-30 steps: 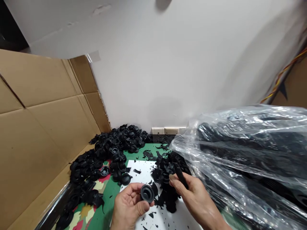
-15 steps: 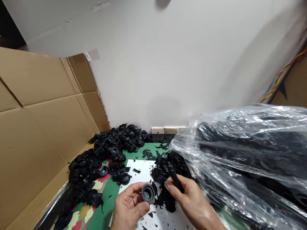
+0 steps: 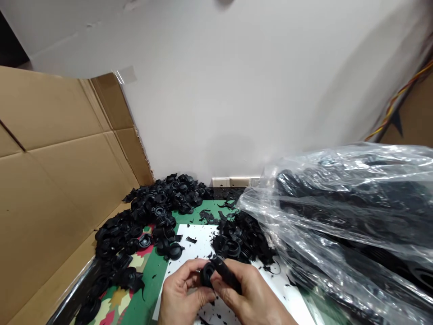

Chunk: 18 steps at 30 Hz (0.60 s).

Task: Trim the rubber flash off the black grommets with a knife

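Note:
Low in the head view, my left hand (image 3: 184, 293) is closed on a round black rubber cap (image 3: 206, 274), its hollow side turned toward me. My right hand (image 3: 245, 289) grips a black stick-shaped tool (image 3: 226, 273). The tool's front end meets the cap's rim, and its tip is hidden there. Both hands are over a white sheet (image 3: 192, 233) strewn with black scraps. Just beyond them lies a heap of black rubber pieces and trimmings (image 3: 243, 237).
On the left, many similar black caps (image 3: 165, 194) are piled along a cardboard panel (image 3: 67, 167). A clear plastic bag of black parts (image 3: 345, 207) fills the right side. Beneath the sheet is a green surface (image 3: 206, 206); a white wall (image 3: 219, 90) rises behind.
My right hand has come left and down from the scrap heap, bringing the tool against the cap. My left hand keeps hold of the cap in nearly the same place.

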Each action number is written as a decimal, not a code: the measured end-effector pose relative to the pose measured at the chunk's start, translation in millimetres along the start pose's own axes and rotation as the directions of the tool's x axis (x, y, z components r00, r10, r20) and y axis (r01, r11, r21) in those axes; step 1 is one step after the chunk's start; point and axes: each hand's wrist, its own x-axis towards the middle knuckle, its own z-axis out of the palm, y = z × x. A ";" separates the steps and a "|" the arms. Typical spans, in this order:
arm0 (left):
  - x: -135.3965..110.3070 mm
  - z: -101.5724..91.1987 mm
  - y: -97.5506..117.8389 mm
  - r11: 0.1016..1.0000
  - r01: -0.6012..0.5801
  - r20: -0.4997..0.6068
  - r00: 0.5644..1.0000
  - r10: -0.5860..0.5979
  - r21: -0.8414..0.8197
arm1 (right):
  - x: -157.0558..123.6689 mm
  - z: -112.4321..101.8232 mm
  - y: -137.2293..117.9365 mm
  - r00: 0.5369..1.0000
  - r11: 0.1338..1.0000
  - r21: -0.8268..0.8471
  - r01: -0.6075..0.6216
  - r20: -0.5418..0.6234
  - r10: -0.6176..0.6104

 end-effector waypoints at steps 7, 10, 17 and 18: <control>-0.7 -1.2 1.7 0.875 -0.356 0.119 0.934 0.336 0.329 | -0.1 -1.8 -0.5 1.000 0.969 -0.246 0.020 0.024 -0.014; -0.9 -0.9 8.1 0.754 -0.499 0.215 0.866 0.451 0.427 | -1.3 -4.7 -5.2 0.999 0.937 -0.348 0.024 0.046 -0.008; -5.1 0.9 8.0 0.658 -0.605 0.365 0.796 0.483 0.449 | -1.9 -1.4 -7.9 0.992 0.860 -0.500 -0.100 0.018 0.126; -6.7 2.3 7.9 0.701 -0.567 0.301 0.824 0.480 0.432 | -1.5 -2.1 -5.8 0.992 0.842 -0.527 -0.114 -0.012 0.127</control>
